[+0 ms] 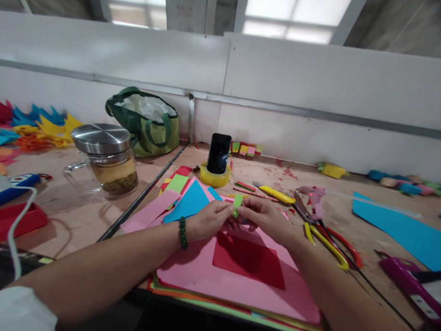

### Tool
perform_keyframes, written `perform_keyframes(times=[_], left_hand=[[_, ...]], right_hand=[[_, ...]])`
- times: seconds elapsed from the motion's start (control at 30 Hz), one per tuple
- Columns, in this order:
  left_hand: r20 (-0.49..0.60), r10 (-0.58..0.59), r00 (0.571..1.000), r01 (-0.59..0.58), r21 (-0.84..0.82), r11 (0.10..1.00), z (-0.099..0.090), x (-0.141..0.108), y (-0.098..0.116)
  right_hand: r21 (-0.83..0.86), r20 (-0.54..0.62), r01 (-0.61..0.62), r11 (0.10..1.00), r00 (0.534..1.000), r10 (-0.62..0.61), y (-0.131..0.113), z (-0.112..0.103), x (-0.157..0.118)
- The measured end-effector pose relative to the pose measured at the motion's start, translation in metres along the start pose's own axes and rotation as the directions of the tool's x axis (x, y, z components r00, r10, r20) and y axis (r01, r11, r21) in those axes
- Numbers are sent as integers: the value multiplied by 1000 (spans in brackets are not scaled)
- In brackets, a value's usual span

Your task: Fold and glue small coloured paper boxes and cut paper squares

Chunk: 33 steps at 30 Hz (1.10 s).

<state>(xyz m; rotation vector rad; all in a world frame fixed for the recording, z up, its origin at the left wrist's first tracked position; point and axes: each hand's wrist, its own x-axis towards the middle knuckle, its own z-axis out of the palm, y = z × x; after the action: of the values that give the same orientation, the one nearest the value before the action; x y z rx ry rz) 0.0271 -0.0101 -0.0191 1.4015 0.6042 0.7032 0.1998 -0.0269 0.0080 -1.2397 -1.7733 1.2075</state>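
A small light-green strip of paper (237,203) is pinched between my two hands above the paper stack. My left hand (214,217) wears a green bead bracelet at the wrist and grips the strip's left side. On the strip's right side, the fingers of my right hand (261,214) close on it. Beneath them lies a red paper rectangle (251,260) on a stack of pink sheets (195,275). Blue paper (190,203) and pink paper strips (152,211) lie just left of my hands. My lower fingers are partly hidden.
A phone (219,153) leans in a yellow tape roll (215,176). To the right are a yellow utility knife (277,194), scissors (328,244), a pink glue gun (316,201) and a purple tool (413,283). A lidded glass mug (114,169) and green bag (153,129) stand left.
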Motion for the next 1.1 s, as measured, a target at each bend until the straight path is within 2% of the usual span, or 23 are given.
perform_keyframes(times=[0.23, 0.3, 0.47, 0.57, 0.77, 0.9, 1.0, 1.1], left_hand=[[39, 83, 996, -80, -74, 994, 4, -1, 2], [15, 121, 993, -120, -25, 992, 4, 0, 0], [-47, 195, 980, -179, 233, 956, 3, -4, -3], [-50, 212, 976, -195, 228, 954, 4, -5, 0], [-13, 173, 985, -172, 57, 983, 6, -2, 4], [-67, 182, 981, -175, 106, 979, 4, 0, 1], [-105, 182, 978, -165, 150, 975, 4, 0, -2], [-124, 176, 976, -161, 126, 979, 5, 1, -3]], right_hand=[[92, -116, 101, 991, 989, -90, 0, 5, 0], [75, -121, 142, 987, 984, -132, -1, 6, -2], [9, -172, 242, 970, 956, -237, -4, 12, -7], [2, -211, 293, 956, 935, -286, -4, 14, -7], [6, -246, 242, 970, 941, -233, -4, 9, -5], [12, -243, 235, 972, 944, -225, -1, 9, -5], [-97, -285, 292, 952, 908, -307, 3, 9, -6], [-310, -307, 361, 880, 838, -452, 7, 9, -7]])
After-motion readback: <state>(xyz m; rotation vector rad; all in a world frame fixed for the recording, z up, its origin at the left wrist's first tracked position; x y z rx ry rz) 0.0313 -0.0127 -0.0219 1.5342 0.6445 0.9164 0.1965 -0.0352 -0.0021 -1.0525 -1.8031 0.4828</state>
